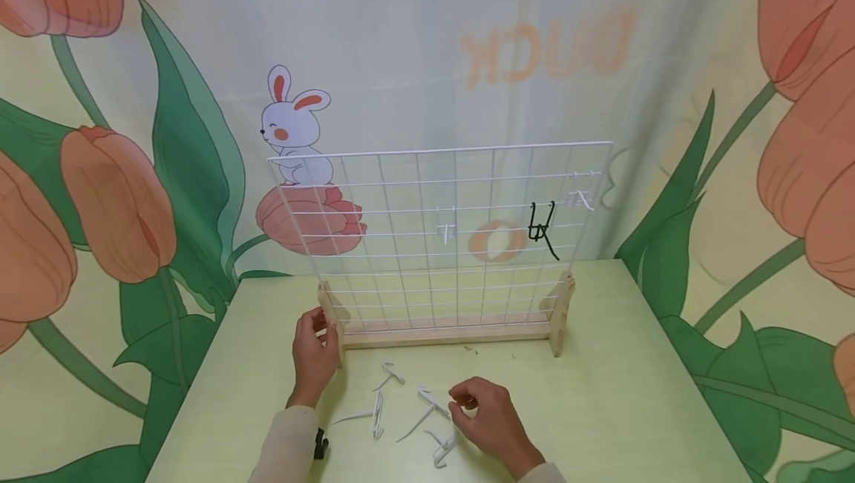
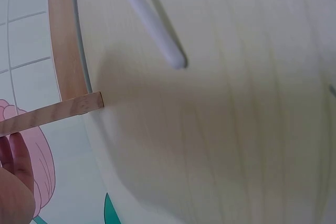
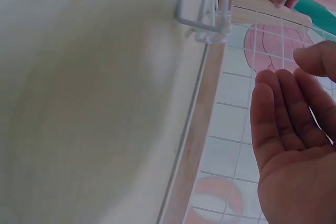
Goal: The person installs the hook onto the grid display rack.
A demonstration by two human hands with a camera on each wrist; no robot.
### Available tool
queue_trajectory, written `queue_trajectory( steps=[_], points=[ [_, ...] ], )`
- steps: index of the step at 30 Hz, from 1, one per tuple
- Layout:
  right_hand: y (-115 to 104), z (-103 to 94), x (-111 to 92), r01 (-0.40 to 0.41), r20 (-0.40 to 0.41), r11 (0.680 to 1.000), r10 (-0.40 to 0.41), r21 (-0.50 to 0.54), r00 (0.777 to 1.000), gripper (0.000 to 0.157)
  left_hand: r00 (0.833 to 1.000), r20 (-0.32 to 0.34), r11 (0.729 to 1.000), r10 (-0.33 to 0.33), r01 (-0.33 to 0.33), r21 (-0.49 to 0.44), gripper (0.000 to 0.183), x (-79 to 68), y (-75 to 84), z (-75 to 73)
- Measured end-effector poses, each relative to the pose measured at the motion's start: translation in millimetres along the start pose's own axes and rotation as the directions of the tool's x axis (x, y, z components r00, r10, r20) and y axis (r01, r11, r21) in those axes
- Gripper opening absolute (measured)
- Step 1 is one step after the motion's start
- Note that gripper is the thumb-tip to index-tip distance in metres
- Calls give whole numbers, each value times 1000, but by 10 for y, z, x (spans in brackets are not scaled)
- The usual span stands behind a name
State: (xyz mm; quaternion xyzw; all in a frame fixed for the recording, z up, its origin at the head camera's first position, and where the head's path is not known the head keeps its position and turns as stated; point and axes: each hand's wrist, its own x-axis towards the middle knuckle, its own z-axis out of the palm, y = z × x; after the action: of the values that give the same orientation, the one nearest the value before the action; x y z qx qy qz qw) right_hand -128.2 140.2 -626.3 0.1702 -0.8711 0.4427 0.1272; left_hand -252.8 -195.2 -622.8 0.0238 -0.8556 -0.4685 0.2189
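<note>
A white wire grid panel (image 1: 456, 254) stands upright in a wooden base (image 1: 447, 336). My left hand (image 1: 315, 353) is at the left wooden side support (image 1: 332, 327), fingers resting against its outer face; in the left wrist view, fingers (image 2: 20, 156) touch the wood. Over the table, my right hand (image 1: 490, 420) is held with relaxed, slightly bent fingers and nothing between them; its palm shows in the right wrist view. Close to its fingertips lie two white wire hooks, one beyond (image 1: 433, 403) and one nearer (image 1: 442, 449).
Two more white hooks, a small one (image 1: 390, 375) and a longer one (image 1: 377, 415), lie left of these. On the grid hang a black hook (image 1: 538, 231) and white hooks at its middle (image 1: 446, 231) and upper right (image 1: 582, 198). A printed curtain (image 1: 401, 45) hangs behind the table.
</note>
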Motion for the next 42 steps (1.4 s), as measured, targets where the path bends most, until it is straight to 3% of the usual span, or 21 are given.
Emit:
queue_trajectory(
  steps=[7,18,27,34,42],
  points=[
    [75,9,-130,-21,180,1000,20,1,983,12,1000,13,1000,-3,3,-5,36,0,9,0],
    [130,-6,-192,4,288,998,15,-65,957,15,1000,11,1000,-3,4,-14,35,-2,4,-1],
    [136,-2,-203,-63,374,998,65,-19,925,12,1000,9,1000,-10,10,-19,35,4,11,0],
    [140,5,-198,-87,397,996,88,-20,914,11,1000,1,1000,-7,7,-4,35,2,-10,8],
    [133,7,-239,-31,375,998,46,-46,926,8,1000,-7,1000,17,-17,1,35,-6,-12,0]
  ],
)
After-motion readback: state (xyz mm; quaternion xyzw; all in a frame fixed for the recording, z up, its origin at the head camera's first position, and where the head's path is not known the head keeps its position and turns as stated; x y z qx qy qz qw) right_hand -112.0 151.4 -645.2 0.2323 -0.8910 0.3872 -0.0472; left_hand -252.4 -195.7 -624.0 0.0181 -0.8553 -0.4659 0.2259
